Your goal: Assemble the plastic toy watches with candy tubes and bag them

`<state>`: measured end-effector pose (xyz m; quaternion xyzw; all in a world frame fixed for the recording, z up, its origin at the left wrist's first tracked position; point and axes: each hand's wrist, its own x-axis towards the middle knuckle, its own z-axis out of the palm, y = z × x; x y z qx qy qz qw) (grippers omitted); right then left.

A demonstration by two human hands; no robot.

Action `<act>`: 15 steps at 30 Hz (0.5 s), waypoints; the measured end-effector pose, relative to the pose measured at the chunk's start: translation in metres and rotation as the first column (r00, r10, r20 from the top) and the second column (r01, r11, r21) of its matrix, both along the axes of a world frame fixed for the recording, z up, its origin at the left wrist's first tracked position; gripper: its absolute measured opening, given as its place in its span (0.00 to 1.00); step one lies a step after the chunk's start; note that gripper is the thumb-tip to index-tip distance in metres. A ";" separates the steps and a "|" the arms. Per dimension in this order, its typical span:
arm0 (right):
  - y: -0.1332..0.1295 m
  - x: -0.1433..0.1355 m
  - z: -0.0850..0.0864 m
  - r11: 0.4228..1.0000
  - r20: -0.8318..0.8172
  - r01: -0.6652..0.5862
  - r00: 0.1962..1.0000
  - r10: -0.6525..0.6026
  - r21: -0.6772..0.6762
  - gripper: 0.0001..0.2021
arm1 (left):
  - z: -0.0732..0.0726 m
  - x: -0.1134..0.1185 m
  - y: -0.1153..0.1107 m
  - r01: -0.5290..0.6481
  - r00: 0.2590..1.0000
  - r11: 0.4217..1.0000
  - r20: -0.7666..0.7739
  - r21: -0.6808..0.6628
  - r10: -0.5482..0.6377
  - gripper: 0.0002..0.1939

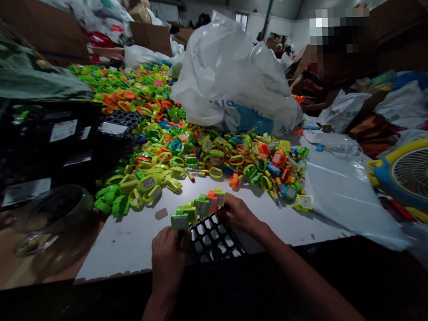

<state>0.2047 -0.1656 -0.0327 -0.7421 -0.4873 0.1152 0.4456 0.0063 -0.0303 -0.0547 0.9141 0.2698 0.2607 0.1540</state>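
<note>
A person's left hand (169, 252) grips the near left edge of a black grid tray (213, 240) lying at the front of a white tabletop (132, 238). The right hand (239, 213) rests at the tray's far right corner, fingers closed on the end of a row of small toy watches (199, 207) standing along the tray's far edge. Behind lies a heap of bright watches (185, 147) and a white plastic bag (232, 75).
</note>
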 end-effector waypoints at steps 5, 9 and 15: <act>-0.011 0.035 0.002 0.852 0.456 0.522 0.766 -0.454 -0.028 0.18 | -0.002 -0.022 0.004 -0.135 0.991 0.988 0.002 0.069 0.135 0.10; -0.023 0.035 -0.011 0.830 0.582 0.528 0.738 -0.343 -0.180 0.20 | -0.004 -0.025 0.009 -0.168 0.985 0.982 -0.013 0.087 0.169 0.11; -0.038 0.024 -0.017 0.837 0.466 0.539 0.767 -0.442 -0.094 0.08 | -0.006 -0.016 0.012 -0.167 0.984 0.980 -0.048 0.111 0.174 0.12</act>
